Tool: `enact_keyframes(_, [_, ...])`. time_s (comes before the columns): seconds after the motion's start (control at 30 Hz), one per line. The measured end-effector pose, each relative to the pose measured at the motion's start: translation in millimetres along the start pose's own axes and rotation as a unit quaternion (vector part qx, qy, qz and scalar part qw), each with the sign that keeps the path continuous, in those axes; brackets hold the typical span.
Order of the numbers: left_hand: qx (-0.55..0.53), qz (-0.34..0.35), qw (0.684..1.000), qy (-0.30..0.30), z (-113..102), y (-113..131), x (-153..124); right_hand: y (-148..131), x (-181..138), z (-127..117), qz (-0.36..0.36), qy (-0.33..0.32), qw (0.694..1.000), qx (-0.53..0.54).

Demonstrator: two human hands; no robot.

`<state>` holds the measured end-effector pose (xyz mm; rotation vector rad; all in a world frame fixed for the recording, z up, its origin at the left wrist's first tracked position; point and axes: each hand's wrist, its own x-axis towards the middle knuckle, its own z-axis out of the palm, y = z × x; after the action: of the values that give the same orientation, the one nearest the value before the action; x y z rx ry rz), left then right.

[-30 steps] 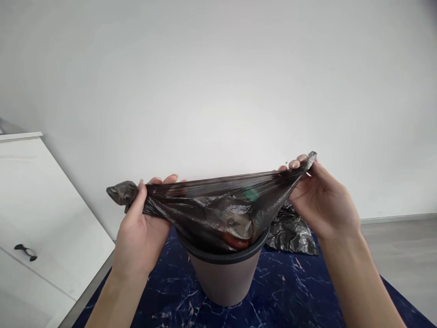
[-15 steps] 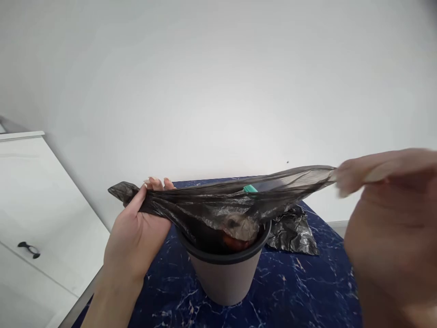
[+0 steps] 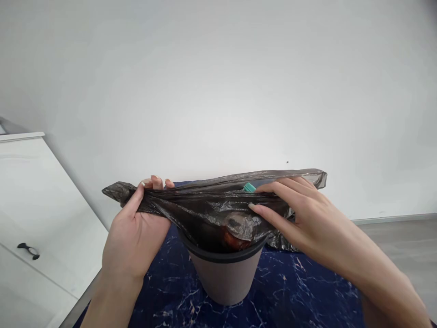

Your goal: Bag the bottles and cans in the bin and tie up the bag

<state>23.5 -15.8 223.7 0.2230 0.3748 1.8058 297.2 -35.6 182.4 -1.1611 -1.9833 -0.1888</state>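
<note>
A thin black trash bag (image 3: pixel 205 207) is stretched in a flat band above a beige trash bin (image 3: pixel 225 278) with a dark rim. At the bag's left end, my left hand (image 3: pixel 138 223) pinches the gathered plastic between thumb and fingers. My right hand (image 3: pixel 293 205) lies over the right part of the bag, thumb in front and fingers behind the upper fold, gripping the plastic. Close to its fingertips a small green piece (image 3: pixel 249 187) shows at the bag's mouth. Through the film, a brownish-red item (image 3: pixel 235 239) is visible inside; its kind is unclear.
The bin stands on a dark blue marbled tabletop (image 3: pixel 170 291). Behind my right hand, another crumpled black bag (image 3: pixel 282 241) lies partly hidden. A white cabinet (image 3: pixel 44 205) with a dark handle stands at left, and a pale wall rises behind.
My right hand has let go of the bag's far right end and moved left onto its upper edge near the green piece. My left hand keeps its hold almost in place.
</note>
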Motion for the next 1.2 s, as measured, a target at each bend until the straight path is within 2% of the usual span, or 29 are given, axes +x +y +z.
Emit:
enact_keyframes(0.13, [-0.005, -0.006, 1.000, 0.009, 1, 2, -1, 22, -2, -8, -0.004, 0.003, 0.999, 0.033])
enact_keyframes(0.27, [0.012, -0.009, 1.000, -0.012, -3, 3, 1, 31, -2, -13, 0.006, 0.025, 0.999, 0.038])
enact_keyframes(0.33, [0.034, 0.010, 0.999, -0.026, -5, 3, 2, 27, -2, -14, 0.021, 0.069, 0.997, 0.034])
enact_keyframes(0.5, [0.117, 0.040, 0.988, -0.092, -9, 3, 1, 12, 4, -14, 0.014, 0.230, 0.972, 0.051])
enact_keyframes(0.63, [0.092, 0.005, 0.988, -0.120, -9, 4, -2, 30, 14, -2, 0.040, 0.272, 0.946, 0.170])
enact_keyframes(0.7, [0.076, -0.010, 0.989, -0.129, -8, 5, -4, 53, 15, 9, 0.075, 0.275, 0.913, 0.293])
enact_keyframes(0.73, [0.072, -0.016, 0.989, -0.131, -8, 5, -4, 66, 14, 14, 0.091, 0.266, 0.888, 0.365])
enact_keyframes(0.77, [0.072, -0.021, 0.988, -0.132, -8, 5, -5, 78, 11, 20, 0.103, 0.230, 0.866, 0.432])
enact_keyframes(0.83, [0.075, -0.025, 0.988, -0.134, -9, 6, -5, 100, 5, 31, 0.101, 0.121, 0.835, 0.527])
enact_keyframes(0.93, [0.082, -0.024, 0.986, -0.142, -11, 6, -4, 112, -1, 43, 0.049, -0.050, 0.812, 0.580])
enact_keyframes(1.0, [0.086, -0.023, 0.985, -0.147, -12, 7, -3, 105, 2, 48, -0.003, -0.124, 0.803, 0.582])
enact_keyframes(1.1, [0.088, -0.023, 0.984, -0.150, -13, 7, -2, 82, 11, 51, -0.034, -0.156, 0.806, 0.569])
enact_keyframes(1.2, [0.093, -0.017, 0.983, -0.156, -14, 7, -1, 54, 18, 51, 0.027, -0.115, 0.825, 0.552])
